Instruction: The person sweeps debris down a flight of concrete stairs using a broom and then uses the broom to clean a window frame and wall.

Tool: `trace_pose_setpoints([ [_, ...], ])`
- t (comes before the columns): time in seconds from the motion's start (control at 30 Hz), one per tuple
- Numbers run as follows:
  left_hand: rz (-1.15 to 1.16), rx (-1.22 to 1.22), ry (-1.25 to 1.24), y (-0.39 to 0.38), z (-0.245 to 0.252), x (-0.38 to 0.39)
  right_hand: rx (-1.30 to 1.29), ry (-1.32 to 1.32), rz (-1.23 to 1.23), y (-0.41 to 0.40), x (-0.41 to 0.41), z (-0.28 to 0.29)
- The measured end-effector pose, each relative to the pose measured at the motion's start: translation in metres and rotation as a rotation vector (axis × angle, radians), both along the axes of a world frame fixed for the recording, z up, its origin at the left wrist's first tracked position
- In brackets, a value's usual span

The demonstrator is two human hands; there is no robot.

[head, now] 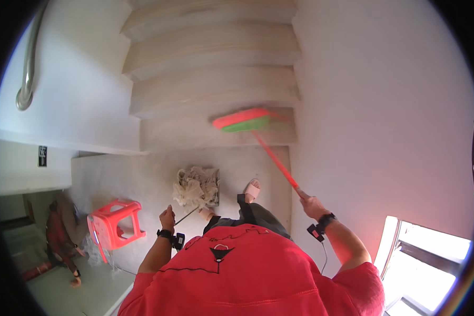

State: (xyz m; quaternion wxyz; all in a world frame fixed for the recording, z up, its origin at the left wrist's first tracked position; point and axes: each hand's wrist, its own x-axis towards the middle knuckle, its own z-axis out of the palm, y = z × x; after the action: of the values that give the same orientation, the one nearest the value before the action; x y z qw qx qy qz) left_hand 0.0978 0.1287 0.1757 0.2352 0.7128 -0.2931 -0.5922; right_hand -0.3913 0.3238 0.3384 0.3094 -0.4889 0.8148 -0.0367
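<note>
My right hand (314, 206) grips the red handle of a broom (275, 158). The broom's red and green head (243, 119), blurred, is over the lowest step (181, 132) of the stairs in front of me. My left hand (167, 218) is closed around a thin dark handle (186, 216) that slopes to a dustpan (217, 185) on the landing floor. Crumpled pale, translucent sheeting (196, 185), probably plastic film, heaps over the pan and hides most of it. My feet, in light slippers (253, 189), stand beside the pan.
A red plastic stool (102, 229) lies on its side at left, near clear plastic film (94, 249). Beyond it another person (61, 233) bends down, one hand (76, 282) low. A metal handrail (28, 75) runs along the left wall; a bright window (422, 268) is at lower right.
</note>
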Motion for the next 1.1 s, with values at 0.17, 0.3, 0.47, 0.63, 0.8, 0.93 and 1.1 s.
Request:
trace_pose_setpoints([
  [0.17, -0.053, 0.02, 0.016, -0.026, 0.009, -0.036, 0.112, 0.006, 0.039, -0.067, 0.0, -0.036],
  [0.3, -0.085, 0.037, -0.013, -0.028, 0.006, -0.055, 0.236, 0.09, -0.06, -0.062, -0.036, -0.057],
  [0.47, -0.113, 0.041, -0.012, -0.027, -0.001, -0.073, 0.13, 0.115, -0.185, -0.01, -0.098, -0.071],
  [0.63, -0.135, 0.04, 0.0, -0.03, -0.011, -0.102, 0.088, 0.088, -0.255, 0.011, -0.108, -0.088],
  [0.8, -0.097, 0.047, -0.013, -0.025, -0.017, -0.099, -0.07, -0.151, -0.288, -0.001, -0.074, -0.008],
  [0.93, -0.115, 0.044, 0.007, -0.026, -0.015, -0.117, -0.226, -0.072, -0.264, 0.004, -0.107, -0.037],
  [1.1, -0.106, 0.072, 0.01, -0.023, -0.02, -0.128, 0.132, -0.204, -0.428, -0.028, -0.098, -0.047],
])
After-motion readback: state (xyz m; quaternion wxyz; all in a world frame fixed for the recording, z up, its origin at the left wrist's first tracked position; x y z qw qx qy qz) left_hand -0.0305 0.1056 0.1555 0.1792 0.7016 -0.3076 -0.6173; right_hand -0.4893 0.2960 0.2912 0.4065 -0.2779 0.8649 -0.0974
